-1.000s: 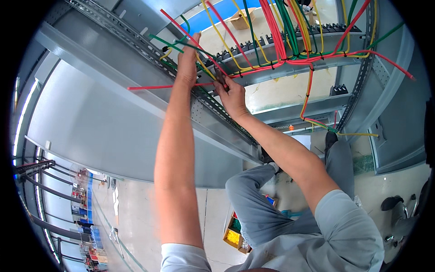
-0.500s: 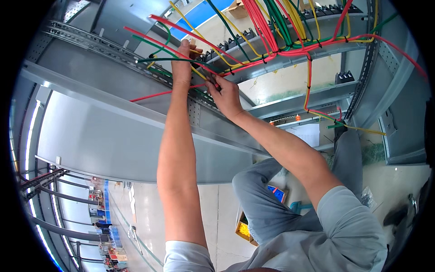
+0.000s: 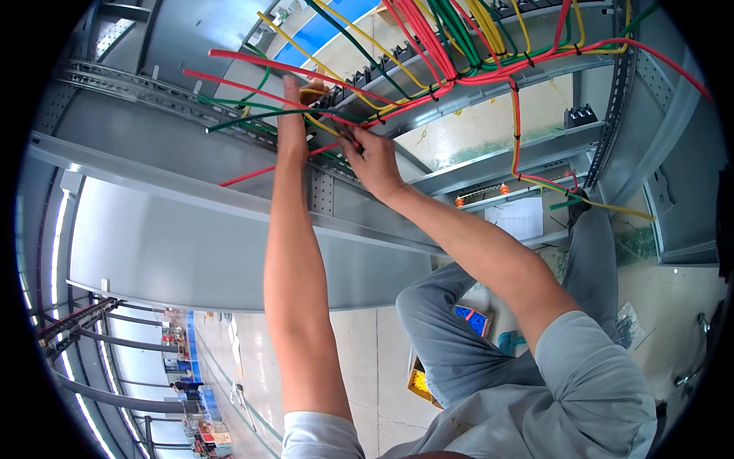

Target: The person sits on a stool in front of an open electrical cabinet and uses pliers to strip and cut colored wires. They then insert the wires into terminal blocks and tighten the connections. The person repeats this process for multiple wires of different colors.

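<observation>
My left hand is raised among loose wires at the upper left. Its fingers curl round a yellow wire, part of which the hand hides; the thumb points up. Closed beside the wire bundle, my right hand grips a small dark thing with a bit of red, mostly covered by the fingers. Loose ends of a red wire and a dark green wire stick out leftward past my left hand. The red, yellow and green bundle, bound with black ties, runs along the metal frame to the right.
A grey steel beam crosses below my hands, with a slotted rail above it. A tied wire branch hangs at the right. On the floor lie a paper sheet, a blue-filled box and a yellow-filled box.
My left hand has moved a little left, and the loose wire ends have swung left with it. My right hand stays closed by the bundle. The whole view has shifted slightly.
</observation>
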`<state>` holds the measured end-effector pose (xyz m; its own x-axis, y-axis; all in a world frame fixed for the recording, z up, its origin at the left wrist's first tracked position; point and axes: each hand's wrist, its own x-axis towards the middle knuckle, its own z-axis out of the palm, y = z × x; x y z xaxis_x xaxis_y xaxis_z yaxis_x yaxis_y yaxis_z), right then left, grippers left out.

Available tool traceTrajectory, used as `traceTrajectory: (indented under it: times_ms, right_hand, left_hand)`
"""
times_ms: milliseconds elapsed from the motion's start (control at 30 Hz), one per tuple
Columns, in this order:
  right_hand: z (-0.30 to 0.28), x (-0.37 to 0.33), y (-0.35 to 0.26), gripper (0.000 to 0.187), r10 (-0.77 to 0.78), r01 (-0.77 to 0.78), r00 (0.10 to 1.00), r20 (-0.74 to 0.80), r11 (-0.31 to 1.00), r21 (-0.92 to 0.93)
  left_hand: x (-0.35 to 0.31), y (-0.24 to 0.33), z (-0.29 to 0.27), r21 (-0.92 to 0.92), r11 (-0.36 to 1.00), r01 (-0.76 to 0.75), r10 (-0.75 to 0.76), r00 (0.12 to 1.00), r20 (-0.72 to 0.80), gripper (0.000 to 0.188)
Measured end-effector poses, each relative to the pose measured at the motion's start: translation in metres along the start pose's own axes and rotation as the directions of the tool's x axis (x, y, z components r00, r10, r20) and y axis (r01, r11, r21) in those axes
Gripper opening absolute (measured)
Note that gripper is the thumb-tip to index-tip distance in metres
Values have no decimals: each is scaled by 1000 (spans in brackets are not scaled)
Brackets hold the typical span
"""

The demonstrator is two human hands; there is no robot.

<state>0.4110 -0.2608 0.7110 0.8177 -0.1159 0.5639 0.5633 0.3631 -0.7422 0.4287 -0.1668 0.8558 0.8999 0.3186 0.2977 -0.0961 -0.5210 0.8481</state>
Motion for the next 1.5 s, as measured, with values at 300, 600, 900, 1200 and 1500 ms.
traceTrajectory:
  times_ms: [300,600,900,1200,1500]
  right_hand:
    - [-2,2,3,22,-60,60,998,-2,994,-91]
    - [-5,2,-4,25,16,-15,999,31,999,-37]
    - [-6,-2,-17,23,32,-30,997,66,999,-28]
    - [0,2,-13,23,102,-103,992,75,995,12]
    - [-1,1,-11,25,149,-151,981,121,988,15]
  left_hand:
    - [-9,1,12,157,979,-133,152,982,-112,78]
    - [5,0,2,38,999,-4,5,1000,-18,72]
    - [9,14,-16,95,984,148,-156,984,82,62]
    - [10,27,-19,184,963,195,-225,962,156,50]
    - [18,15,-21,167,967,191,-212,971,113,41]
